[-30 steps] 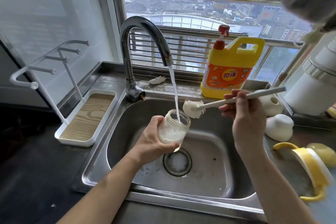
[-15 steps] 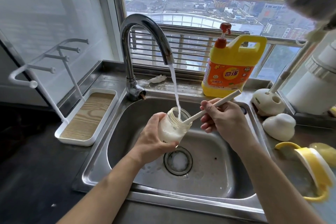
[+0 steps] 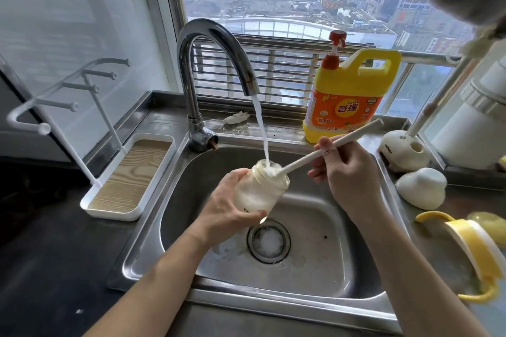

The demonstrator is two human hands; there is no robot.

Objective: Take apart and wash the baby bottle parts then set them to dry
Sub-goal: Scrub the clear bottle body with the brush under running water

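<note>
My left hand (image 3: 230, 208) grips a clear glass bottle body (image 3: 260, 189), tilted under the running water from the tap (image 3: 213, 44) over the steel sink (image 3: 364, 290). My right hand (image 3: 347, 172) holds the white handle of a bottle brush (image 3: 328, 149); the brush head is inside the bottle's mouth, hidden by foam and water. On the counter to the right lie a white dome cap (image 3: 421, 189) and a yellow collar with handles (image 3: 476, 249).
A yellow dish soap jug (image 3: 350, 101) stands on the ledge behind the sink. A white drying rack with a wood-patterned tray (image 3: 128, 180) sits left of the sink. A white brush stand (image 3: 405, 153) is at the right, next to a white appliance.
The brush head went from outside the bottle, held up to the right, into the bottle's mouth. My right hand came in toward the bottle. Water keeps running.
</note>
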